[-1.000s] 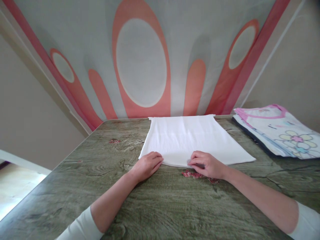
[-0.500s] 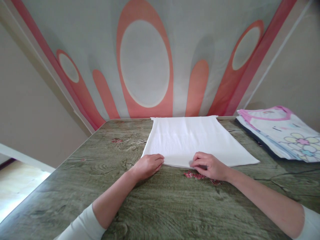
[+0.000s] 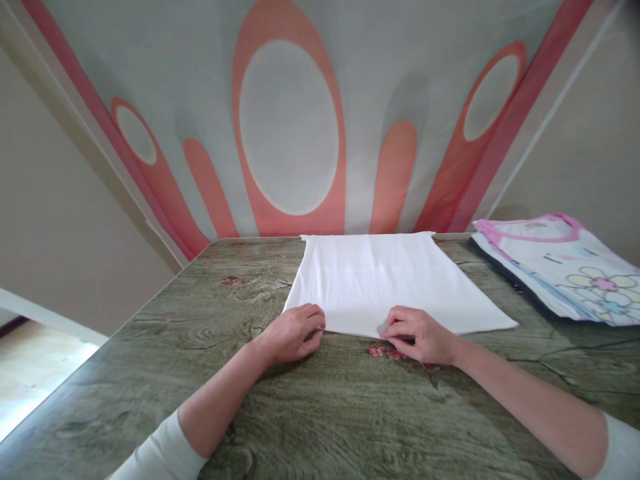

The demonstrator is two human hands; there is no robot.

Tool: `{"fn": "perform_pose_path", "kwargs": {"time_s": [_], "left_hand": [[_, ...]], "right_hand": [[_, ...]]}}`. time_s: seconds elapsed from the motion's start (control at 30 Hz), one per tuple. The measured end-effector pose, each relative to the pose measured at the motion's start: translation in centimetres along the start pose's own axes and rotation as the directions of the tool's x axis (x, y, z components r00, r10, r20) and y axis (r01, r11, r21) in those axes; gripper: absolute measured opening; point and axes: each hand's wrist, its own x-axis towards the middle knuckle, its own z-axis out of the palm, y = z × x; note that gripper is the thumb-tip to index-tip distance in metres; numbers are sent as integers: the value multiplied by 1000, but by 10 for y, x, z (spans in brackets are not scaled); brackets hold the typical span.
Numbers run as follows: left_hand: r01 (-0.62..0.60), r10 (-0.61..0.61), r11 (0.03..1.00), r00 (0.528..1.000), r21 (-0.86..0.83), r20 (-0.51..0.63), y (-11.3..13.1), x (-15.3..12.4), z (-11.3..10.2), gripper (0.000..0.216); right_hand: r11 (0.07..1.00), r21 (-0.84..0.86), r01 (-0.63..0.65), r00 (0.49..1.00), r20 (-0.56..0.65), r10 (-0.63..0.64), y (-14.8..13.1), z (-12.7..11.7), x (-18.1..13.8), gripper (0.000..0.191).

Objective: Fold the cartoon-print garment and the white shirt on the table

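Observation:
A white garment point(image 3: 373, 280) lies spread flat on the table, its wide hem toward me and its narrower end at the far table edge. At the left part of the hem, my left hand point(image 3: 295, 333) is closed, fingers curled over the cloth edge and thumb below. Farther right along the same hem, my right hand point(image 3: 420, 333) pinches the fabric between thumb and fingers. The exact grip of the fingertips is partly hidden.
The wood-patterned table point(image 3: 200, 373) ends at a wall hanging point(image 3: 290, 223) with red and pink shapes. To the right sits a stack of folded clothes point(image 3: 555, 267), the top one white with pink trim and flowers.
My left hand has lifted slightly at the hem, and its thumb now shows apart below the fingers. My right hand stays at nearly the same spot on the hem.

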Motion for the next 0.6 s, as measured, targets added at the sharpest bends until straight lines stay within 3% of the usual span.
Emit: {"fn": "perform_pose_path", "kwargs": {"time_s": [0.13, 0.27, 0.4, 0.6], "left_hand": [[172, -177, 984, 971, -47, -163, -26, -9, 4, 24], [445, -450, 891, 835, -94, -318, -55, -24, 10, 19], [594, -644, 765, 718, -250, -264, -65, -39, 13, 24], [561, -677, 704, 716, -436, -172, -61, -43, 16, 40]], "right_hand": [[1000, -5, 5, 1000, 14, -5, -2, -2, 0, 20], [1000, -13, 8, 1000, 21, -8, -3, -3, -1, 21], [1000, -6, 0, 999, 32, 0, -2, -3, -1, 21], [999, 13, -30, 998, 57, 29, 0, -2, -2, 22]]}}
